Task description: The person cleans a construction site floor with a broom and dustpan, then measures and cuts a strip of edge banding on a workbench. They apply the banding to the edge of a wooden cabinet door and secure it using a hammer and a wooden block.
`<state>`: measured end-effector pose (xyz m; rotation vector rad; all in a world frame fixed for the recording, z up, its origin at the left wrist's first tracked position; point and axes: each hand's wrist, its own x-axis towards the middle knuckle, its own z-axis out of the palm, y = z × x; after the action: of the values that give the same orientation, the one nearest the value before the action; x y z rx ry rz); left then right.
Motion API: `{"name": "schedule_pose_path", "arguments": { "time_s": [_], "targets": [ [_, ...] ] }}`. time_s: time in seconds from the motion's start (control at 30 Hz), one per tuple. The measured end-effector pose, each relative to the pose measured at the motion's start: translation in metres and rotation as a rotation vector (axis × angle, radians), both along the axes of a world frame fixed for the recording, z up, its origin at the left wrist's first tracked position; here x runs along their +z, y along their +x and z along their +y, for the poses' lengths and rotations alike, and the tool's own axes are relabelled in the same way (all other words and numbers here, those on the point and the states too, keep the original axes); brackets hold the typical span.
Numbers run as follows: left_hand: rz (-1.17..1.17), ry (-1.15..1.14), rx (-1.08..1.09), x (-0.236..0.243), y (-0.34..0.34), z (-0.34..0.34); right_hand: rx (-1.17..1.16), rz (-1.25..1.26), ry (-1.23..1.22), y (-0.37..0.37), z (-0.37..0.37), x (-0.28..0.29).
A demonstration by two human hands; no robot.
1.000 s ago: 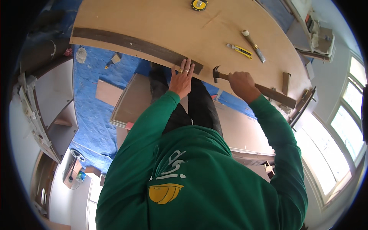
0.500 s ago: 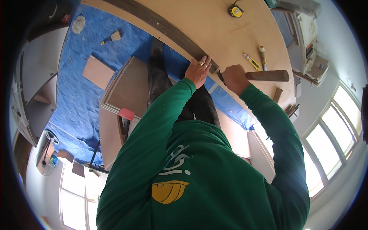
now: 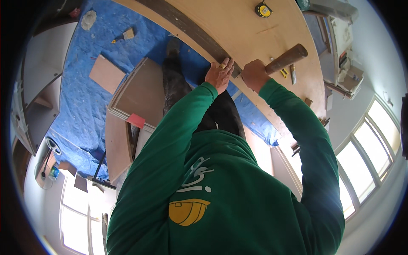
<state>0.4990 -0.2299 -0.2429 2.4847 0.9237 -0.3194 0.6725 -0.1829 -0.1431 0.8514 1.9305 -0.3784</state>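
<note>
My left hand (image 3: 219, 75) rests with its fingers stretched over the dark brown strip (image 3: 182, 26), which runs along the near edge of a pale wooden panel (image 3: 242, 27). A ring shows on one finger. Just to the right, my right hand (image 3: 255, 75) is closed around a tool with a thick brown wooden handle (image 3: 287, 58). That handle sticks out to the right and slants up; the tool's working end is hidden by the fist, close to the strip. Beyond the handle lie a yellow utility knife (image 3: 284, 73) and a slim tool with a light-coloured handle (image 3: 293, 73), both partly covered.
A yellow and black tape measure (image 3: 263, 9) lies on the panel's far part. Blue sheeting (image 3: 85, 97) covers the floor, with a paintbrush (image 3: 123, 35) and a flat board (image 3: 106, 73) on it. Stacked panels (image 3: 140, 89) stand left of my legs.
The wooden handle has swung from nearly level to slanting upward, and my right fist has turned and risen slightly with it. My left hand stays at the strip.
</note>
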Motion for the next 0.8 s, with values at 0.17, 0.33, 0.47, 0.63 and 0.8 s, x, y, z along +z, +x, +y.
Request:
{"name": "schedule_pose_path", "arguments": {
  "time_s": [0.17, 0.33, 0.47, 0.63, 0.8],
  "targets": [
    [0.024, -0.005, 0.009, 0.007, 0.002, -0.002, -0.027, 0.030, 0.010, -0.001, 0.003, 0.017],
    [0.023, 0.060, -0.014, -0.003, 0.002, -0.002, -0.184, 0.065, 0.104, 0.013, -0.022, 0.042],
    [-0.106, 0.135, 0.004, 0.000, -0.004, -0.003, -0.246, 0.126, 0.295, 0.022, -0.051, 0.087],
    [-0.286, 0.198, 0.215, 0.019, -0.015, 0.027, -0.351, 0.139, 0.316, 0.031, -0.069, 0.146],
    [-0.423, 0.226, 0.266, 0.045, -0.025, 0.062, -0.388, 0.128, 0.318, 0.022, -0.056, 0.215]
  ]
}}
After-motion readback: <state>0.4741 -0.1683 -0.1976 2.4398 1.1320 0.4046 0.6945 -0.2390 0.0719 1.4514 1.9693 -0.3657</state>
